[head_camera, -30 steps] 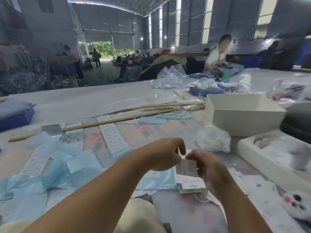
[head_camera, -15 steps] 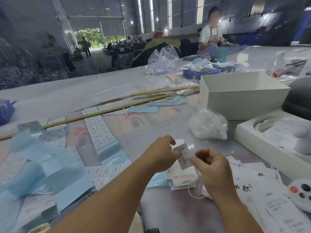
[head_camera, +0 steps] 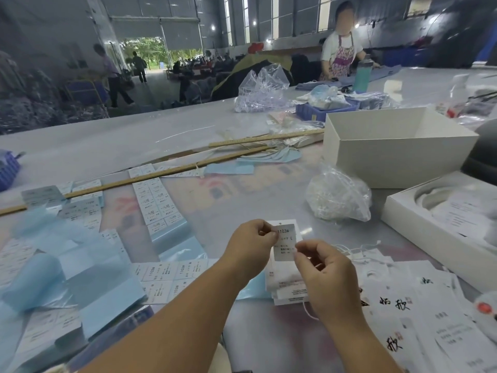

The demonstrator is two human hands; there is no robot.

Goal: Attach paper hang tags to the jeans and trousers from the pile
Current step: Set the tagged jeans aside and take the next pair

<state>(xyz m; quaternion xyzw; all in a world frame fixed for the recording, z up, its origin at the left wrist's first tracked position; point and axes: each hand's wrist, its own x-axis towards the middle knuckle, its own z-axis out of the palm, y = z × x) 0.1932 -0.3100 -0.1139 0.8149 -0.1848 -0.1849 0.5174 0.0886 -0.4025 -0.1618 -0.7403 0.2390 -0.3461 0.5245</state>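
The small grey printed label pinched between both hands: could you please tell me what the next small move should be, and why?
Probably press the small grey printed label flat onto the white paper hang tag behind it. The left hand pinches its upper left edge and the right hand its lower right, holding it over the tag stack, seemingly aligned but not yet smoothed down.

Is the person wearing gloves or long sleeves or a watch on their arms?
No. The left hand and right hand are bare, with no gloves and no rings that show. Both forearms are bare as far as the picture reaches, with no sleeve, watch or bracelet in view. The upper arms lie outside the picture.
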